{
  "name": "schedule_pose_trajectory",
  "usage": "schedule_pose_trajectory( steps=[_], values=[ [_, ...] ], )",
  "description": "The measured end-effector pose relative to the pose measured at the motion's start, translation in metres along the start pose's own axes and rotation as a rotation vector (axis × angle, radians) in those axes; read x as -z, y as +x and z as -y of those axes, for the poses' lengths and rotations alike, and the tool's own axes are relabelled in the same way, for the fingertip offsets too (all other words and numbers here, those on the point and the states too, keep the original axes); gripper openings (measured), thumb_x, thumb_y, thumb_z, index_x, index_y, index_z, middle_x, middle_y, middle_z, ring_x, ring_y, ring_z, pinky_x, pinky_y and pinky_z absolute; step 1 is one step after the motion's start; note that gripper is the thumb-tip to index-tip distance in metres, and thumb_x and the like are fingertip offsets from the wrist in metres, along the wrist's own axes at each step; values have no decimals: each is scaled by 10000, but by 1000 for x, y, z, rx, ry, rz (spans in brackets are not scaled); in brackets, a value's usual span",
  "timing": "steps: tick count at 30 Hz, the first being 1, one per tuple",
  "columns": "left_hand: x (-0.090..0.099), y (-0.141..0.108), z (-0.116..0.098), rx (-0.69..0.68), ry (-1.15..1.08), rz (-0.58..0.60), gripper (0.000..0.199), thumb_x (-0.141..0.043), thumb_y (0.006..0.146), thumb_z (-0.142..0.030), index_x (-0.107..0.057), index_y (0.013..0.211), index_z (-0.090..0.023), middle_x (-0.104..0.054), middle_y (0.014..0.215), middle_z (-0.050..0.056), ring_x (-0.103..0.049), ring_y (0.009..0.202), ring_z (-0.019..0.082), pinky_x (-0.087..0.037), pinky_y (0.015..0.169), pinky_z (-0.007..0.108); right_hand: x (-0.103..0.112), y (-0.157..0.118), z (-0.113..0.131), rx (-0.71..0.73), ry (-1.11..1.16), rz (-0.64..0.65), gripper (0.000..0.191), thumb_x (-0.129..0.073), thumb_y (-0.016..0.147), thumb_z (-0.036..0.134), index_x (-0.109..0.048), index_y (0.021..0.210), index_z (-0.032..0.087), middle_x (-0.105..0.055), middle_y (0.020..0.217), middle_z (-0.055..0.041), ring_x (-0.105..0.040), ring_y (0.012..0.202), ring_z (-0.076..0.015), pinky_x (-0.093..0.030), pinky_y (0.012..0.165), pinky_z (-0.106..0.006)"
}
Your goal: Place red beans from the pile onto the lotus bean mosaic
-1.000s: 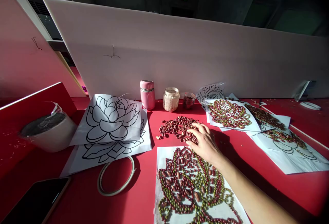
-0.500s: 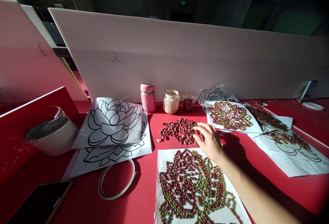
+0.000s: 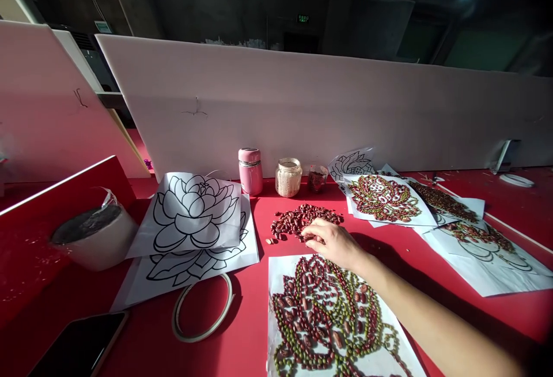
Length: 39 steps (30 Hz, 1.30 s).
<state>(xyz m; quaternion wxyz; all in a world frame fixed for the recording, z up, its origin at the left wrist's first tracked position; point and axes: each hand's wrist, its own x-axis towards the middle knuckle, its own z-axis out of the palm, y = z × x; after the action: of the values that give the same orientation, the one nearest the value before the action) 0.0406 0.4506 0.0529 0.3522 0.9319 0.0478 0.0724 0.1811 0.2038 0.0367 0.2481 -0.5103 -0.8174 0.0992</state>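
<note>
At the front edge of a pile of dark red kidney beans [image 3: 294, 218], my right hand [image 3: 332, 242] reaches in with fingers bent down and the thumb drawn close to them. Its fingertips touch the beans, and whatever lies between them is hidden. Below the hand lies a white sheet [image 3: 276, 276] bearing a flower picture made of red beans, green beans and larger speckled beans. My forearm crosses the sheet's right edge. My left hand is out of view.
Behind the pile stand a pink flask [image 3: 250, 175], a glass jar [image 3: 288, 180] and a small cup [image 3: 317, 180]. Lotus drawings [image 3: 194, 212], a tape roll [image 3: 176, 319], a phone [image 3: 78, 345] and a white bucket [image 3: 97, 247] lie left. Bean pictures [image 3: 425, 215] overlap at right.
My right hand has moved left and nearer along the bean pile, from its right side to its front edge. Its fingers are more bent. The camera view has tilted slightly.
</note>
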Motion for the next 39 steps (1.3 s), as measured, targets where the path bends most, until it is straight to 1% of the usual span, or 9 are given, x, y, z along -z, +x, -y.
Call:
schedule_pose_trajectory(
  steps=[4,9,16,22,26,28,32,36,39],
  values=[
    [2,5,0,5,50,10,281,-561,796,-408,-580,866,-136,-615,796,3,-569,650,93,-491,645,287,-9,0,-10,39,-32,-23,165,-540,814,125,-662,854,229,-583,841,10,-574,738,-105,-455,672,-215],
    [0,10,2,-3,150,-33,273,-520,819,-419,-583,867,-158,-616,811,12,-565,662,94,-492,638,281,-10,1,-25,-8,-56,-82,198,-501,829,116,-650,913,216,-583,891,-10,-576,781,-122,-458,672,-227],
    [-14,2,6,-48,417,-177,271,-567,792,-398,-579,871,-139,-610,799,3,-555,630,85,-485,607,264,-10,8,-2,17,-47,-25,89,-581,796,195,-616,872,225,-561,852,15,-544,658,-98,-427,575,-207],
    [-37,-7,4,-122,772,-467,299,-548,811,-385,-556,939,-115,-598,855,14,-554,653,82,-482,612,262,-13,12,-12,-14,-68,-24,110,-531,803,114,-590,751,191,-552,812,8,-540,695,-106,-415,621,-217],
    [-52,-10,1,-158,1074,-762,230,-584,753,-439,-601,943,-311,-625,814,19,-571,734,151,-489,559,284,-7,11,-19,-55,-94,-47,118,-508,816,112,-590,785,191,-552,848,-8,-544,735,-120,-415,669,-243],
    [-57,-12,0,-164,1139,-827,232,-588,749,-429,-603,949,-312,-625,827,20,-569,738,151,-487,554,280,-5,11,-16,-58,-98,-40,120,-503,818,114,-590,808,197,-549,861,-8,-543,735,-119,-414,663,-240],
    [-55,-14,0,-149,926,-643,311,-537,814,-405,-564,916,-112,-608,852,18,-563,664,89,-482,629,275,-6,11,-5,-42,-93,15,91,-531,806,131,-588,788,200,-537,839,6,-538,704,-104,-415,634,-218],
    [-45,-15,0,-105,712,-453,285,-545,805,-413,-587,842,-134,-620,789,4,-565,643,90,-478,629,273,-9,16,0,-51,-107,60,79,-538,803,149,-585,765,200,-531,830,7,-533,700,-107,-404,613,-216],
    [-40,-17,-2,-65,613,-381,271,-546,808,-395,-579,875,-134,-612,821,9,-564,666,94,-481,632,276,-9,20,2,-78,-133,94,99,-523,808,155,-578,743,206,-526,813,8,-527,685,-113,-384,577,-217]
  ],
)
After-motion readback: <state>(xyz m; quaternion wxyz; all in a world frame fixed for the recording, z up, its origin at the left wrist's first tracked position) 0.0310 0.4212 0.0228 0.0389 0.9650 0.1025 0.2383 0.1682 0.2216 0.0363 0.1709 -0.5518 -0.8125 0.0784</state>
